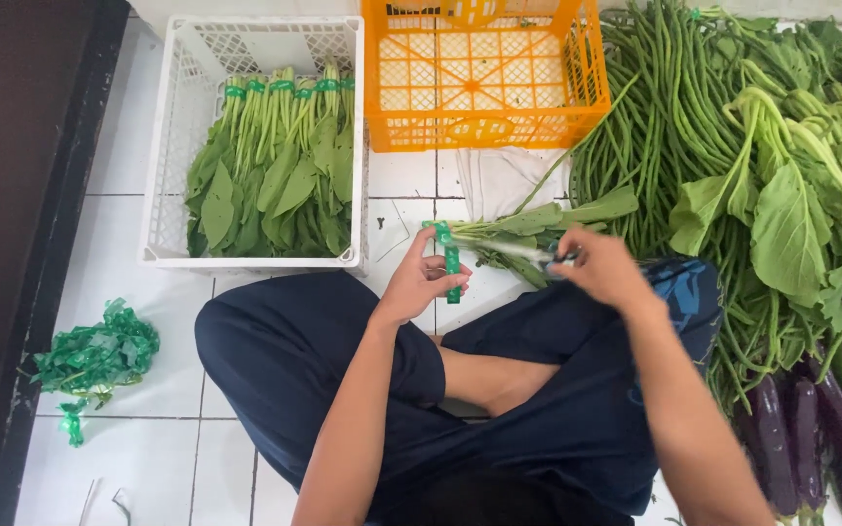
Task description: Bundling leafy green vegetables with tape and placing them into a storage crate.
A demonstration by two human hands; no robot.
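Observation:
I sit cross-legged on a white tiled floor. My left hand [419, 282] holds a strip of green tape [451, 265] wrapped around the stem end of a bunch of leafy greens [528, 230]. My right hand [599, 268] grips the same bunch further along its stems, just right of the left hand. The bunch lies across my lap, leaves pointing right.
A white crate [172, 146] holds several tied bunches of greens. An empty orange crate [484, 73] stands behind. Long beans [650, 117], loose leafy greens [811, 185] and purple eggplants [816, 429] lie at right. A heap of green tape [97, 356] sits at left.

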